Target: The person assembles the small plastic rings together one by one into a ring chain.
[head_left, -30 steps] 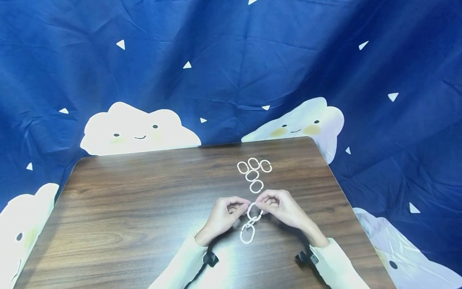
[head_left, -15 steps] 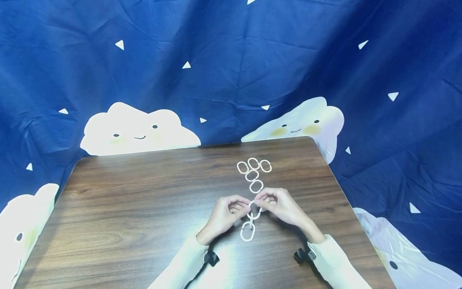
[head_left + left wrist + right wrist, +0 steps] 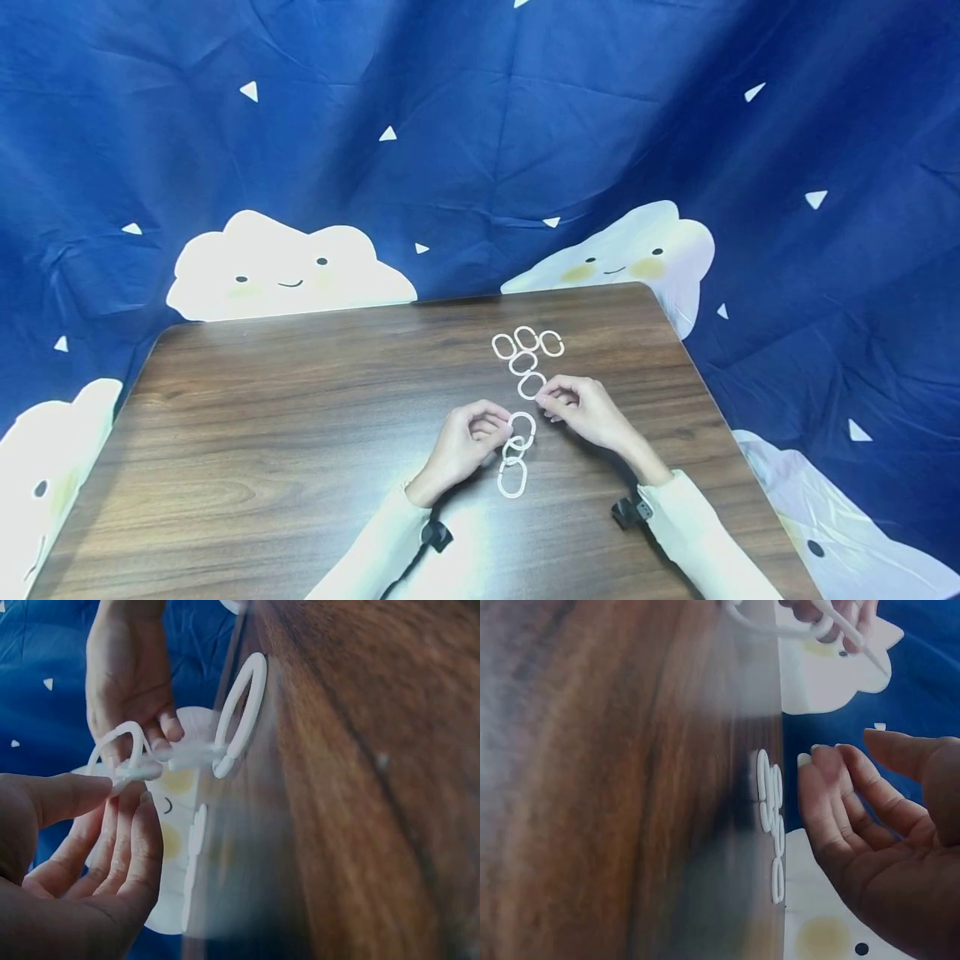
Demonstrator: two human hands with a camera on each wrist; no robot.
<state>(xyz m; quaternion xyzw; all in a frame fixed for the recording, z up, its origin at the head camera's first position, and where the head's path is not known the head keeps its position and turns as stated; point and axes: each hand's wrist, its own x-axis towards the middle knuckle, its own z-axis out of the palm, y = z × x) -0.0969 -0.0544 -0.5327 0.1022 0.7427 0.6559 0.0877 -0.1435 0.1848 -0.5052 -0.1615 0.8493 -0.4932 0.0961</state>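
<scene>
Pinching linked white rings [image 3: 517, 445] with left fingers [image 3: 146, 840].

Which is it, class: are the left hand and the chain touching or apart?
Touching: the left wrist view shows the left hand pinching the chain at one end.

The brown table [image 3: 315, 417] (streaky wood grain) bears five flat white rings [image 3: 537, 362].

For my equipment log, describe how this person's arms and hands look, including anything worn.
The left sleeve and right sleeve are long and off-white. At the cuffs sit a small black left device and right device. The left hand and right hand wear no gloves.
</scene>
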